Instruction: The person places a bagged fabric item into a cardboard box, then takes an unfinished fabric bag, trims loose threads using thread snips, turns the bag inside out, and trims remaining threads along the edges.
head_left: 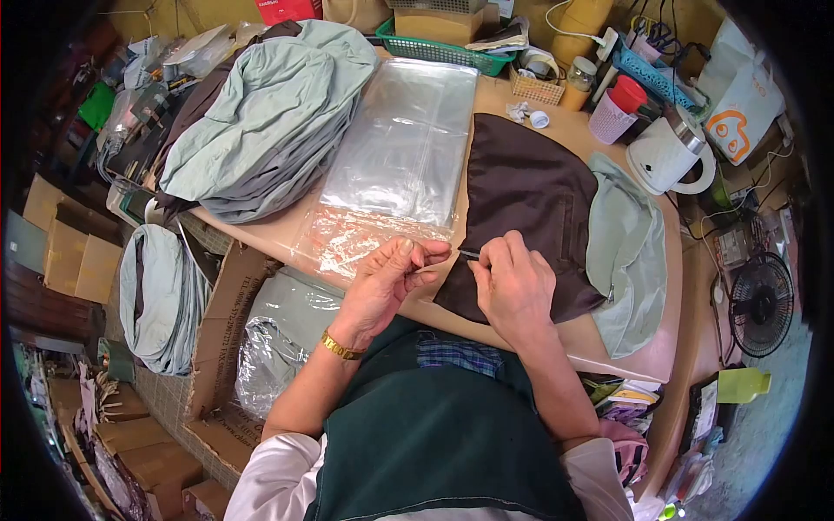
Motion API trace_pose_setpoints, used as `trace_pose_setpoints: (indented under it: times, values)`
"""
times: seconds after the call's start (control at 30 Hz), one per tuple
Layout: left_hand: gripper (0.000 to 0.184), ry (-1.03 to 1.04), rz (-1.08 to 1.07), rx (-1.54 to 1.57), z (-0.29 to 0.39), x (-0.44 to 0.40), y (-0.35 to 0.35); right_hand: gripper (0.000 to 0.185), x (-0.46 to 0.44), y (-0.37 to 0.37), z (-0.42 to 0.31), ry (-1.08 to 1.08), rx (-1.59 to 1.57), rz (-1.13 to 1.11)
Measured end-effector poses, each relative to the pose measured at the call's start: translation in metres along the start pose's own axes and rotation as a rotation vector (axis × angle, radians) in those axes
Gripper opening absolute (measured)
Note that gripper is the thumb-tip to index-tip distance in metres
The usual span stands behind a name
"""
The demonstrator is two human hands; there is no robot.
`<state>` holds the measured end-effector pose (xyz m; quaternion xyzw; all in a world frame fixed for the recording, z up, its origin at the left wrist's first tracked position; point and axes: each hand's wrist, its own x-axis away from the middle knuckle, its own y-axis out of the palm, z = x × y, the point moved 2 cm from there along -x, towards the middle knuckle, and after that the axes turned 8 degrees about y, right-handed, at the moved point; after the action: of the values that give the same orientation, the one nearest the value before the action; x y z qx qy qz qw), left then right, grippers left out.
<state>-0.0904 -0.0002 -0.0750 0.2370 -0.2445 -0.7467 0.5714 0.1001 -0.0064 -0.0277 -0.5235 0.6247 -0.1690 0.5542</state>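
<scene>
My left hand point(395, 271), with a gold watch on its wrist, is closed in a pinch above the near edge of the table. Whatever is between its fingertips is too small to make out. Just to the right, my right hand point(514, 280) is closed around a small dark tool point(469, 253), whose tip points toward the left fingers. Most of that tool is hidden by the hand. Beneath the right hand lies a dark brown fabric piece point(530, 174) with a stitched slit. A pale green fabric piece point(627, 252) spreads out beside it.
Clear plastic bags point(404, 139) lie left of the brown fabric, beside a heap of pale green fabric point(269, 104). An open cardboard box point(217, 339) with bagged fabric stands below the table. A white kettle point(665, 156), pink cup point(612, 117) and black fan point(760, 304) are on the right.
</scene>
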Motion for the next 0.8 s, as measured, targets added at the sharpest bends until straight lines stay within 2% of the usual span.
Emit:
trace_pose_setpoints:
  times: [0.17,0.2,0.27,0.37,0.63,0.73,0.8]
  values:
    - [0.024,-0.013,-0.091,0.080,-0.001,0.003,-0.001,0.021,-0.002,0.010,0.005,0.015,-0.029,-0.050]
    - [0.023,-0.021,-0.108,0.127,0.000,0.003,0.000,0.021,-0.004,0.012,0.010,0.075,-0.043,-0.030]
    - [0.022,-0.031,-0.078,0.141,-0.002,0.003,-0.004,0.024,-0.005,0.014,0.023,0.188,-0.111,-0.011]
    - [0.021,-0.041,-0.001,0.147,-0.002,0.002,-0.007,0.026,-0.002,-0.006,0.020,0.242,-0.183,-0.038]
    - [0.021,-0.022,0.036,0.144,-0.004,0.004,-0.001,0.031,0.003,-0.005,-0.009,0.053,-0.119,-0.092]
    - [0.022,-0.011,-0.027,0.192,-0.005,0.004,-0.006,0.027,0.003,0.005,0.000,0.115,-0.089,-0.167]
    - [0.023,-0.066,-0.278,0.329,-0.010,-0.001,-0.021,0.028,-0.001,0.009,0.014,0.184,-0.111,-0.138]
